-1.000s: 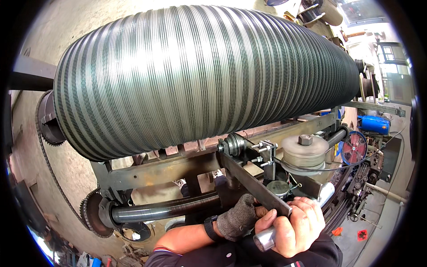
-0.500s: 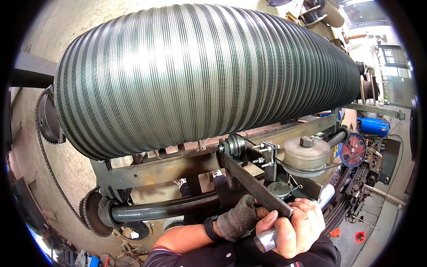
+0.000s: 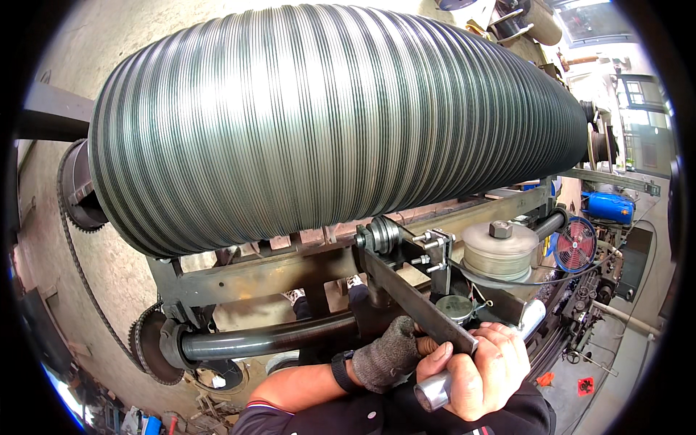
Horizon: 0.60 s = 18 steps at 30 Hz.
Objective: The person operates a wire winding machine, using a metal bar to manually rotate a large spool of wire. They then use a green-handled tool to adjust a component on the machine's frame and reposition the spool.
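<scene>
A large drum (image 3: pixel 290 138) wound with dark and silvery ridged strand spans the upper view. Bare, my right hand (image 3: pixel 484 373) wraps closed round a metal tube (image 3: pixel 433 392), whose other end sticks out to the right. My left hand (image 3: pixel 390 355), in a grey fingerless glove, is curled beside the near end of a flat steel bar (image 3: pixel 417 299). Its fingertips are partly hidden there, so what they grip cannot be made out. Beyond my right hand stand a round metal disc (image 3: pixel 455 307), a bolted bracket (image 3: pixel 437 250) and a pale grooved pulley (image 3: pixel 499 252) with a dark strand passing it.
A thick steel shaft (image 3: pixel 268 341) and a frame beam (image 3: pixel 268 278) run below the drum. Chain-driven sprockets (image 3: pixel 156 346) stand at the left. To the right are a red fan (image 3: pixel 575 245), a blue tank (image 3: pixel 609 208) and machinery (image 3: pixel 583 297).
The drum's surface pattern and the upper left sprocket have shifted, consistent with the drum turning. Both my hands have stayed in about the same place.
</scene>
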### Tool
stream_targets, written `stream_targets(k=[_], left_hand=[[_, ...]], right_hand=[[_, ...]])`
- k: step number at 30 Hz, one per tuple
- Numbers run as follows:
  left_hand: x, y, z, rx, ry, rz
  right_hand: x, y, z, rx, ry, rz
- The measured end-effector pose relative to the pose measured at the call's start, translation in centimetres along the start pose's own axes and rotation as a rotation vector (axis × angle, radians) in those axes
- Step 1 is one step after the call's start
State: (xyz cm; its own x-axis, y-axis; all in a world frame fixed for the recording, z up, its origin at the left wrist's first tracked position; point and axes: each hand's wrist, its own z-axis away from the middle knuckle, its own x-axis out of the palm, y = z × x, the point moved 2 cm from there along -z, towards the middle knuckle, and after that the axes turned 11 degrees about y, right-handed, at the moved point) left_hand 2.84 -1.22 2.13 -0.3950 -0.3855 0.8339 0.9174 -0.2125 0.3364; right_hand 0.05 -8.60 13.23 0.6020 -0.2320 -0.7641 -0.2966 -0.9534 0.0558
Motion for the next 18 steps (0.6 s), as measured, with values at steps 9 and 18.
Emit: stream_targets(k=[9,18], left_hand=[[-0.2,0.2,0.3,0.011,-0.017,-0.049],[-0.5,-0.2,0.5,-0.048,-0.012,0.002]], right_hand=[[-0.4,-0.6,-0.3,0.019,-0.047,0.026],[-0.5,-0.8,0.1,-0.018,0.022,0.088]])
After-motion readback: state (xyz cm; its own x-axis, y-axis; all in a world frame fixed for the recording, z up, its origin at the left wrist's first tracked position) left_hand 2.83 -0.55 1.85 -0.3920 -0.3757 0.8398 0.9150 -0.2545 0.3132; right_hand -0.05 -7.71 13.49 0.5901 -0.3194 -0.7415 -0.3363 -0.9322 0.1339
